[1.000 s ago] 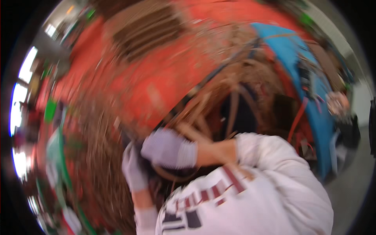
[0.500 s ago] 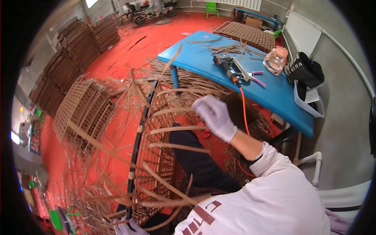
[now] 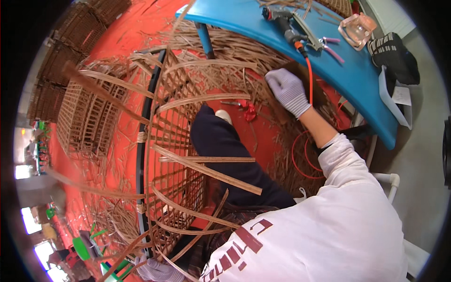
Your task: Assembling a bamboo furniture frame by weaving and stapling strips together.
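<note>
1. Woven cane frame (image 3: 164, 155) stands on the red floor (image 3: 117, 42), between both gloved hands.
2. Left hand (image 3: 157, 271) grips its bottom rim, fingers closed.
3. Right hand (image 3: 289, 90), loosely open, reaches among loose strips (image 3: 244, 51) beneath the blue desk (image 3: 357, 70).

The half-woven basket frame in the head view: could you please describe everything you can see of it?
The woven frame is a lattice of thin brown cane strips bound to a dark curved rim bar. It stands on edge over the red floor, beside the person's dark trouser leg. Many long strip ends spring loose, uncut and bowed outward. The gloved left hand steadies its near end; the gloved right hand is clear of it, by the blue table.
</note>
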The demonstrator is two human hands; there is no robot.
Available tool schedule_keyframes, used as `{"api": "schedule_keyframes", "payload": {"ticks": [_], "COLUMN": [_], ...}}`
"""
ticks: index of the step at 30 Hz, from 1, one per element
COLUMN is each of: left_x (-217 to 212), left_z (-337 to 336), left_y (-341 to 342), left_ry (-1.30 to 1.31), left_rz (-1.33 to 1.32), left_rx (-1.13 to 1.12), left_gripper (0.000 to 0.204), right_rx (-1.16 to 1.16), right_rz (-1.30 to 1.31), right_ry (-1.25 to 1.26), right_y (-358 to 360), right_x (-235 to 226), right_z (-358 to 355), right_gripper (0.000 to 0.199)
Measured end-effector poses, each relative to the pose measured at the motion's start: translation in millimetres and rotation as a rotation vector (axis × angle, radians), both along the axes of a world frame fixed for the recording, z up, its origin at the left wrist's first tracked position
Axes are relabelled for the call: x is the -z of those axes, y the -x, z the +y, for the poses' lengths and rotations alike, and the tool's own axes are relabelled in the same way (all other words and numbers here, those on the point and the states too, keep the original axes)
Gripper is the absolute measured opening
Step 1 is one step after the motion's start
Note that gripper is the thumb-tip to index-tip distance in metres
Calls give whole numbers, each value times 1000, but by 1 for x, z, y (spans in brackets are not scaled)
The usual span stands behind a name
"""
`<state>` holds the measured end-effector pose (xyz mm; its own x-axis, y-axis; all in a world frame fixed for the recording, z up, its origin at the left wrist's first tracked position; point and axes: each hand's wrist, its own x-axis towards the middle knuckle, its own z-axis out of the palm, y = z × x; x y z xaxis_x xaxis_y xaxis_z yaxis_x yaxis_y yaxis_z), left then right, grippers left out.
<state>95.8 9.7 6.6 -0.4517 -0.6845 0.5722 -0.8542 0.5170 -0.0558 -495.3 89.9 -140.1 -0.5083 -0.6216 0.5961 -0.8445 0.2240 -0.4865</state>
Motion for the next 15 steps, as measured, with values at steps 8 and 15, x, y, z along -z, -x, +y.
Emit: {"api": "schedule_keyframes", "payload": {"ticks": [8,15], "left_x": [13,30], "left_z": [-17,-44], "left_y": [15,44], "left_ry": [-48,-91], "left_rz": [-75,-138], "left_rx": [-27,-42], "left_gripper": [22,22], "right_rx": [-33,262], "right_rz": [-620,-793], "right_ry": [-1011,-1140], "right_y": [-72,-38], "right_x": [229,334], "right_z": [1,-11], "right_gripper": [35,39]}}
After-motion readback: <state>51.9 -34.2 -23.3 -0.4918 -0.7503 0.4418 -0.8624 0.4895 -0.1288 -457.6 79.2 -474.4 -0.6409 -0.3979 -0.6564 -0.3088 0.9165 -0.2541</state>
